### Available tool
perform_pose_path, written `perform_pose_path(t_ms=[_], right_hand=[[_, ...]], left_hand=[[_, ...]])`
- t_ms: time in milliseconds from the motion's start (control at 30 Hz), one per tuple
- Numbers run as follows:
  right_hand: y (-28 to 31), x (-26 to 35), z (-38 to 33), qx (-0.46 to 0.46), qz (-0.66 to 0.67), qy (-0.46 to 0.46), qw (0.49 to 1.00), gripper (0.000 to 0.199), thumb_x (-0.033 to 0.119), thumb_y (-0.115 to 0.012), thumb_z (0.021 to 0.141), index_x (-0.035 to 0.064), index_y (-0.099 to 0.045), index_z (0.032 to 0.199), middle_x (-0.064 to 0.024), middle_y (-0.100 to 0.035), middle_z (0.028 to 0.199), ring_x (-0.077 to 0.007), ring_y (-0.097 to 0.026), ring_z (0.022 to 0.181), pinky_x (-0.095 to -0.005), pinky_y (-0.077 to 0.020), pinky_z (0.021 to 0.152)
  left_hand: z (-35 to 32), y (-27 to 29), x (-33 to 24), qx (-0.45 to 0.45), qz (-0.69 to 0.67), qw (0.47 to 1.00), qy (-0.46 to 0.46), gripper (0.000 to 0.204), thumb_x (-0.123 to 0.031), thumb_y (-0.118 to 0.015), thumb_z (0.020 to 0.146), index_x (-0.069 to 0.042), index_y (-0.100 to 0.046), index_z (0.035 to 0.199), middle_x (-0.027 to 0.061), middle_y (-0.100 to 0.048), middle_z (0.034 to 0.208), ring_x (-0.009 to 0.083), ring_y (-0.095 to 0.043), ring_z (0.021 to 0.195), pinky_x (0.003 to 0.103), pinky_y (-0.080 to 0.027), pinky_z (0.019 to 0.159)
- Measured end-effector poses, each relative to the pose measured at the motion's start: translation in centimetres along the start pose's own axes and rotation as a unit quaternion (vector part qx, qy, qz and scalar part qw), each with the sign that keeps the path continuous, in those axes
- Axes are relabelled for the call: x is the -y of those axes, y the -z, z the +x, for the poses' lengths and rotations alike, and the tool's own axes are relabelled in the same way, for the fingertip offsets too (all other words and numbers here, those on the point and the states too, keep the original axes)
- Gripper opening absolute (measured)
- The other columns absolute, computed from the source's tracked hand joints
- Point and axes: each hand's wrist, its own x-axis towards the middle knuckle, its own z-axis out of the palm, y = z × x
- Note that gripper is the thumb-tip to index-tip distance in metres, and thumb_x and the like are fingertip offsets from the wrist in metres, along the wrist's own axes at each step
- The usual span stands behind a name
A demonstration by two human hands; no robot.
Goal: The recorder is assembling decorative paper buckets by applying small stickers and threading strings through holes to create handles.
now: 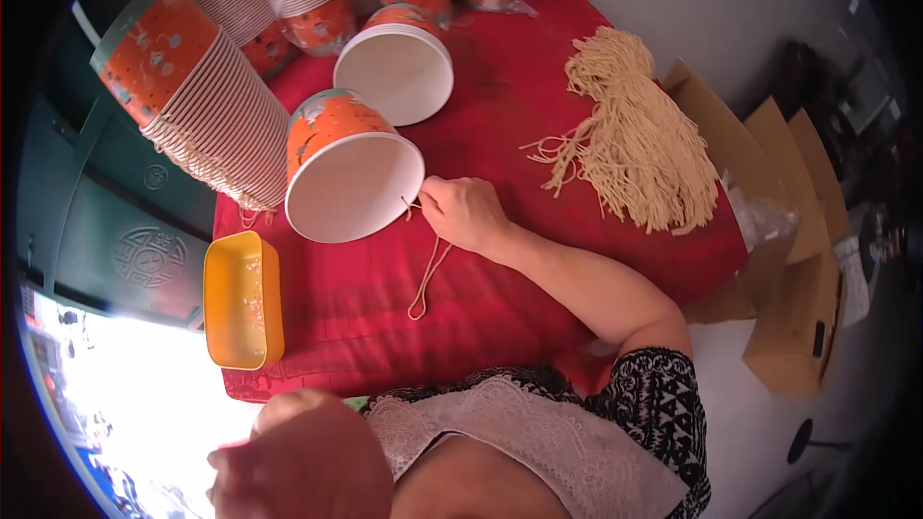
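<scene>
An orange paper bucket [354, 190] with a white inside lies tilted on the red-covered table, its mouth facing me. At the right side of its rim, my right hand [466, 211] is closed in a pinch on a thin beige cord [433, 274]. A short end of the cord shows at the rim, and a loop hangs below the fingers onto the cloth. My left hand [303, 457] is raised close to me at the lower left, away from the bucket; it is blurred and its fingers are not clear.
A second orange bucket [396, 72] lies behind. Nested bucket stacks [212, 86] stand at the left and back. A yellow tub [274, 308] with small bits sits near left. A bundle of beige cords [644, 149] lies at right, beside open cardboard boxes [793, 308].
</scene>
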Motion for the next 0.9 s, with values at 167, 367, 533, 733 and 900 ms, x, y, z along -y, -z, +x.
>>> perform_pose_path(t_ms=[167,367,533,733,900], right_hand=[[0.0,-0.1,-0.1,0.004,0.004,0.017,1.000,0.012,0.009,-0.059,0.086,0.0025,-0.061,0.076,-0.0179,-0.063,0.064,-0.0354,-0.065,0.060,-0.0463,-0.0494,0.052],[-0.1,0.0,-0.2,0.028,0.001,0.005,1.000,0.014,0.011,-0.058,0.087,0.0023,-0.062,0.077,-0.0185,-0.064,0.066,-0.0362,-0.065,0.062,-0.0474,-0.0501,0.055],[-0.2,0.0,-0.2,0.027,-0.001,0.000,1.000,0.014,0.012,-0.057,0.087,0.0025,-0.063,0.078,-0.0183,-0.065,0.068,-0.0365,-0.066,0.063,-0.0480,-0.0509,0.057],[-0.2,-0.3,-0.3,0.041,-0.018,0.005,0.999,0.015,0.014,-0.057,0.087,0.0027,-0.064,0.080,-0.0176,-0.066,0.070,-0.0367,-0.066,0.064,-0.0490,-0.0511,0.057],[-0.1,-0.4,-0.4,0.032,-0.020,0.017,0.999,0.016,0.015,-0.057,0.088,0.0030,-0.064,0.080,-0.0178,-0.066,0.068,-0.0372,-0.066,0.063,-0.0491,-0.0516,0.057]], left_hand=[[-0.3,-0.7,0.2,0.033,-0.021,0.999,0.029,0.046,-0.049,-0.052,0.084,-0.006,-0.057,0.099,0.0176,-0.055,0.094,0.0306,-0.057,0.093,0.052,-0.050,0.080],[-0.3,-0.7,-0.6,0.066,-0.040,0.996,0.050,0.046,-0.049,-0.052,0.085,-0.007,-0.056,0.105,0.0169,-0.054,0.100,0.0303,-0.055,0.098,0.053,-0.047,0.084],[-0.1,-0.4,-1.9,0.094,-0.058,0.992,0.068,0.046,-0.048,-0.052,0.086,-0.008,-0.055,0.109,0.0163,-0.052,0.105,0.0300,-0.053,0.101,0.053,-0.045,0.086],[0.4,0.3,-2.0,0.124,-0.086,0.985,0.088,0.048,-0.048,-0.053,0.086,-0.009,-0.054,0.114,0.0155,-0.050,0.111,0.0297,-0.051,0.106,0.053,-0.043,0.090],[0.2,0.6,-1.9,0.148,-0.098,0.979,0.102,0.049,-0.048,-0.053,0.087,-0.010,-0.053,0.118,0.0149,-0.049,0.115,0.0294,-0.049,0.109,0.054,-0.040,0.092]])
